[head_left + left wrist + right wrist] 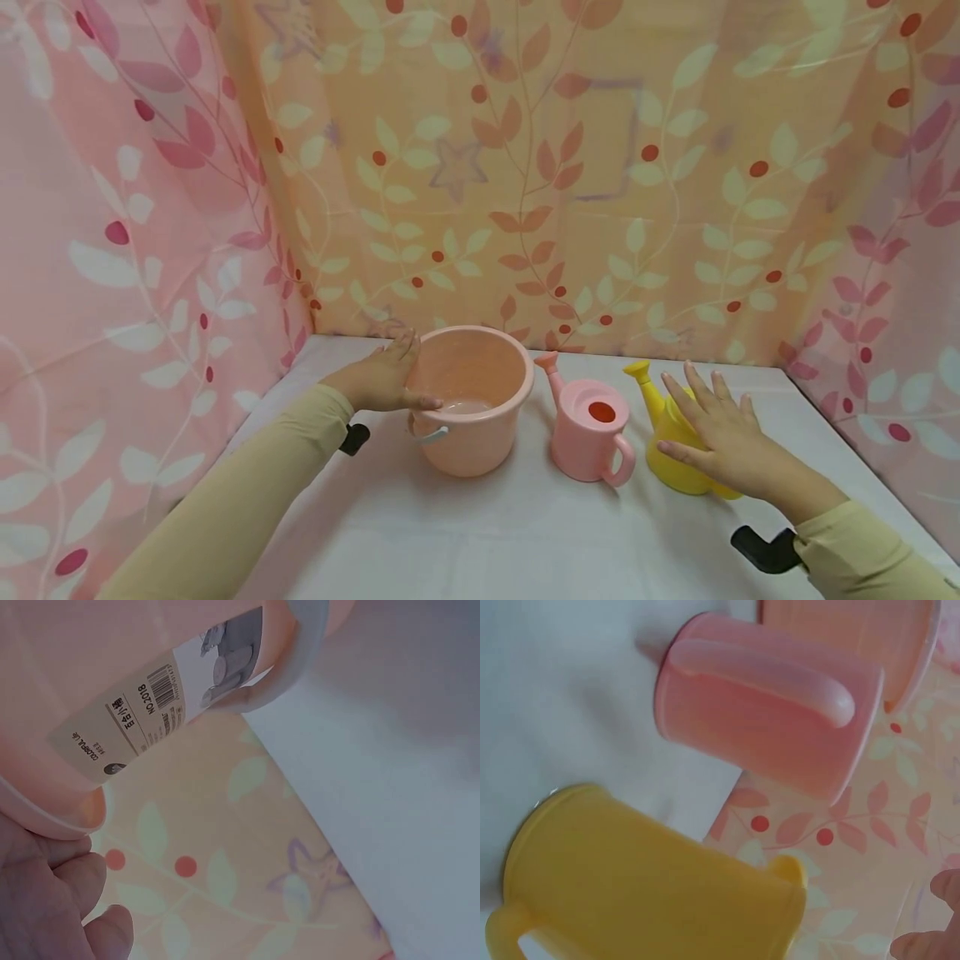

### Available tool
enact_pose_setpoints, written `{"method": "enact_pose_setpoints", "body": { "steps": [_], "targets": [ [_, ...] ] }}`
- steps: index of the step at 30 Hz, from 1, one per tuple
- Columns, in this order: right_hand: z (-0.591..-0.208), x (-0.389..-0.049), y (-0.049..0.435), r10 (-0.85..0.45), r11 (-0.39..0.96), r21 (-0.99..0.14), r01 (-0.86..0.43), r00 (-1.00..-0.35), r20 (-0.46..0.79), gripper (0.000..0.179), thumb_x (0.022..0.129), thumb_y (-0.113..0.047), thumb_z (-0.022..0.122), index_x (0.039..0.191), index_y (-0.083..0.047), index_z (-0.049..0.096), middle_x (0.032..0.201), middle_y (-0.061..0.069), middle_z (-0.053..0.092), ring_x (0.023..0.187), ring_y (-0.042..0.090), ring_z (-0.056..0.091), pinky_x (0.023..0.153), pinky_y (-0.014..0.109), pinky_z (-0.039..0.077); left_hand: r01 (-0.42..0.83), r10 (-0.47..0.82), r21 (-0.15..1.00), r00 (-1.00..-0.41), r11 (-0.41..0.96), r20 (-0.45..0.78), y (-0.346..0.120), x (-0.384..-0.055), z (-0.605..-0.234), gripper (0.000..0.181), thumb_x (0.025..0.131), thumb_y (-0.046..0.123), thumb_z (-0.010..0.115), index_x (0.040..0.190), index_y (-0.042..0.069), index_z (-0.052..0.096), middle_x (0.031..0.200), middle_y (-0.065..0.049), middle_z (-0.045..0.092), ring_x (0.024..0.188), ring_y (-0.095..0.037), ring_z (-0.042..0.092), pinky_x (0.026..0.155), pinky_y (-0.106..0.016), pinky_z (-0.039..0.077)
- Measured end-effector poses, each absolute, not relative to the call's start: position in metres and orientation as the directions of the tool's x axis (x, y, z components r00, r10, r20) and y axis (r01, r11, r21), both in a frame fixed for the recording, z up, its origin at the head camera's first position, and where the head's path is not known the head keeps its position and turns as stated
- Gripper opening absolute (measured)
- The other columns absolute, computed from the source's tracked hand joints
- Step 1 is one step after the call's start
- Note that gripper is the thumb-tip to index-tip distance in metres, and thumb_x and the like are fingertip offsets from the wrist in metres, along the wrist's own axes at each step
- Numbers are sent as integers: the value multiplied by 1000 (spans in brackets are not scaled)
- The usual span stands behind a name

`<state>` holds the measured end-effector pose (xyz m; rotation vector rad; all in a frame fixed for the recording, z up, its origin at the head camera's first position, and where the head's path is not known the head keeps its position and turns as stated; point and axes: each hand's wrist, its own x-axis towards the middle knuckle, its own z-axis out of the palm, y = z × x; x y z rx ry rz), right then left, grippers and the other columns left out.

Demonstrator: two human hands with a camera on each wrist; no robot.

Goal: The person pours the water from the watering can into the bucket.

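A peach bucket with a pale handle stands upright on the white tabletop. My left hand rests on its left rim, fingers extended toward the back and the thumb across the front rim. In the left wrist view, fingertips lie right at the rim beside the bucket's printed label. My right hand is spread over a yellow watering can, covering part of its top and handle. Between bucket and yellow can stands a pink watering can, its round red opening facing up.
Peach and pink leaf-patterned cloth hangs behind the table and along both sides. The white tabletop extends in front of the bucket and cans. Black wrist mounts stick out below both sleeves.
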<state>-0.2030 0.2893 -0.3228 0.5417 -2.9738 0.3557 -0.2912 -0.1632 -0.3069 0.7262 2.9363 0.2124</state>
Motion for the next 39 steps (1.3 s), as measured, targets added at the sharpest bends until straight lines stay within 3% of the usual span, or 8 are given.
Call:
{"method": "enact_pose_setpoints", "body": {
  "steps": [6, 11, 16, 25, 39],
  "targets": [
    [-321, -201, 284, -340, 868, -328, -373, -927, 156, 87, 87, -50, 54, 149, -18, 2, 152, 16, -12, 132, 48, -16, 96, 69, -7, 455, 469, 155, -880, 877, -72, -162, -291, -304, 121, 70, 80, 45, 143, -8, 6, 150, -22, -2, 139, -32, 2, 110, -49, 12],
    [-319, -196, 274, -327, 832, -426, -356, -934, 143, 87, 85, -49, 57, 149, -21, 4, 152, 17, -6, 134, 42, -15, 92, 74, 6, 460, 474, 148, -878, 875, -72, -161, -290, -302, 119, 71, 78, 47, 143, -8, 7, 150, -22, 0, 139, -32, 3, 110, -48, 12],
    [-324, -192, 266, -321, 800, -491, -345, -937, 137, 87, 84, -46, 60, 148, -25, 4, 152, 17, -2, 136, 41, -11, 91, 74, 9, 463, 475, 135, -877, 876, -74, -160, -291, -301, 118, 71, 78, 47, 143, -8, 8, 150, -22, 0, 139, -31, 4, 110, -48, 11],
    [-345, -188, 257, -322, 793, -499, -351, -935, 146, 86, 84, -45, 61, 148, -30, 5, 152, 15, 7, 135, 44, 7, 92, 71, 20, 461, 471, 119, -878, 880, -88, -159, -291, -299, 120, 69, 78, 48, 143, -7, 7, 151, -22, 1, 139, -30, 3, 110, -48, 10],
    [-376, -191, 253, -263, 763, -592, -260, -961, 84, 86, 83, -51, 58, 149, -21, 10, 150, 17, 16, 134, 42, 16, 97, 67, 20, 463, 476, 132, -875, 876, -86, -159, -290, -301, 121, 70, 76, 51, 143, -8, 6, 150, -23, 0, 139, -31, 4, 111, -47, 11]
  ]
}}
